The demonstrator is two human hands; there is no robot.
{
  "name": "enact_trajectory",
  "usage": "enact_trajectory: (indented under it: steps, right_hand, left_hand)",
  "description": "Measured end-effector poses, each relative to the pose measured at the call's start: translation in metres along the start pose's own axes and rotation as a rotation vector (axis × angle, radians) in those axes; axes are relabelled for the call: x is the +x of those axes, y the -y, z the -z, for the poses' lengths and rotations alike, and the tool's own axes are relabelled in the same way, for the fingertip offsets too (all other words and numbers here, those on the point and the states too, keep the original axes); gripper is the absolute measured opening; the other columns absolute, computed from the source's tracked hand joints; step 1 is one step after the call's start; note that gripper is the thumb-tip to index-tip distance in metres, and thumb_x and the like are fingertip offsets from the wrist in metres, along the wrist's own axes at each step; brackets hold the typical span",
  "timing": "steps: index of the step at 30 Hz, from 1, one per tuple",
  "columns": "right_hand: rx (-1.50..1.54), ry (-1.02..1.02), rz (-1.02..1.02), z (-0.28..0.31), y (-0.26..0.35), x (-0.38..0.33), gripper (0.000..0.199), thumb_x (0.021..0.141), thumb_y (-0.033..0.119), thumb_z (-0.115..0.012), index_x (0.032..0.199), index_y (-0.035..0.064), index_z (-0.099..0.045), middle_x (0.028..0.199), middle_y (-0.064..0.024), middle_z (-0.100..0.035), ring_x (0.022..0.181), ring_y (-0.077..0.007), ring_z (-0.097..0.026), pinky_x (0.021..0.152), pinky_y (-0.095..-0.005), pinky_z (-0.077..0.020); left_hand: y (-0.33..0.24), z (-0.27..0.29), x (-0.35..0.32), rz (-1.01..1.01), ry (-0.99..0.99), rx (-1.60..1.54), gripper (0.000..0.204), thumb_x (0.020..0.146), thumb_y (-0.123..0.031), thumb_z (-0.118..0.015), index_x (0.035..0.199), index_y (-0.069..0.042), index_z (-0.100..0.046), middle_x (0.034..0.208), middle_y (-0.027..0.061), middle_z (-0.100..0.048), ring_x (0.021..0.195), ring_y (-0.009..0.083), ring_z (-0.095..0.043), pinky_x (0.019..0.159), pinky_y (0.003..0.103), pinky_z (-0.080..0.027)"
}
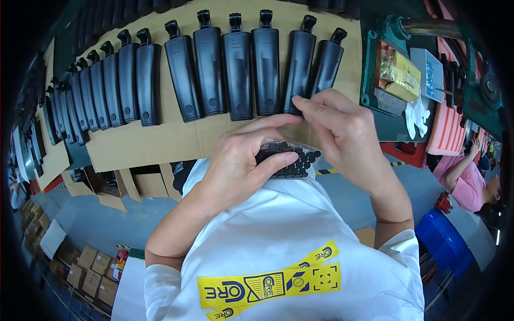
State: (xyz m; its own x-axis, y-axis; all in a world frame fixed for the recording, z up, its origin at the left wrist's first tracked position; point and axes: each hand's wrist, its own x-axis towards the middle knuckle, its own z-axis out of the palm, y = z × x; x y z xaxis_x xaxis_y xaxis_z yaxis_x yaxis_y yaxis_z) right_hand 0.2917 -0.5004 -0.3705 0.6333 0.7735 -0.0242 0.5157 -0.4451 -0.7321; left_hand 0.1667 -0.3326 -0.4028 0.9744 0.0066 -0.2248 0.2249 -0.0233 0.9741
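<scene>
My left hand (234, 160) is closed around a clear plastic bag of small black round-ended plugs (302, 160), held against the front of my shirt. Its index finger reaches toward the lower end of a black plastic handle (299, 61) in the row on the cardboard. Over that same end, my right hand (348, 125) has its thumb and fingertips pinched together; whatever they hold is hidden. A neighbouring black handle (326, 63) lies partly behind the right fingers. Other handles to the left, such as one black handle (265, 69), show a round spot near the lower end.
Cardboard (134, 144) covers the bench, with more black handles (128, 80) lined up leftward. On the right stand a green metal press (383, 32), a yellow-wrapped block (399, 75) and white gloves (416, 117). Open cartons (110, 190) sit below the bench. A person in pink (466, 182) is at far right.
</scene>
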Motion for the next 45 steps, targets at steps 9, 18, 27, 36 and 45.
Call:
enact_trajectory:
  steps: [9,18,27,36,45]
  right_hand:
    - [-0.375,0.084,0.049,-0.004,0.002,-0.005,0.031,0.083,0.004,-0.065,0.111,-0.0001,-0.076,0.068,-0.0061,-0.065,0.049,-0.0225,-0.056,0.048,-0.0329,-0.0409]
    - [-0.253,0.173,-0.006,0.001,-0.01,-0.003,0.024,0.086,0.008,-0.067,0.106,-0.0002,-0.076,0.076,-0.0085,-0.071,0.057,-0.0232,-0.063,0.052,-0.0311,-0.0468]
    - [0.436,-0.061,0.034,-0.008,-0.006,-0.03,0.021,0.084,0.002,-0.077,0.105,0.0005,-0.077,0.089,-0.0077,-0.075,0.072,-0.0173,-0.064,0.063,-0.0265,-0.0507]
    - [0.823,-0.094,-0.22,-0.011,0.009,-0.037,0.024,0.081,-0.01,-0.076,0.105,-0.0049,-0.077,0.089,-0.0077,-0.078,0.069,-0.0093,-0.065,0.063,-0.0185,-0.0509]
    - [0.684,-0.01,-0.233,-0.006,0.007,-0.037,0.023,0.081,-0.004,-0.08,0.103,-0.004,-0.078,0.091,-0.0094,-0.075,0.072,-0.0109,-0.063,0.062,-0.0203,-0.0485]
  left_hand:
    - [-0.009,0.003,0.0,0.04,-0.005,0.042,0.014,0.085,-0.005,-0.074,0.084,0.005,-0.065,0.131,0.0162,-0.069,0.107,0.0282,-0.068,0.091,0.034,-0.051]
    - [-0.005,0.0,-0.001,0.01,-0.002,-0.102,0.011,0.084,-0.002,-0.075,0.085,0.005,-0.068,0.119,0.0161,-0.072,0.104,0.0259,-0.066,0.091,0.033,-0.051]
    - [-0.013,0.01,-0.014,0.096,-0.184,-0.119,0.01,0.085,-0.002,-0.074,0.09,0.006,-0.072,0.098,0.0105,-0.072,0.082,0.017,-0.061,0.077,0.027,-0.049]
    - [-0.017,0.015,-0.011,0.161,-0.189,-0.252,0.012,0.084,0.0,-0.077,0.093,0.006,-0.074,0.09,0.0071,-0.072,0.071,0.0121,-0.059,0.068,0.023,-0.048]
    - [-0.016,0.006,-0.013,0.111,-0.154,-0.402,0.016,0.085,-0.001,-0.079,0.101,0.002,-0.077,0.09,0.0078,-0.077,0.072,0.0114,-0.065,0.068,0.021,-0.053]
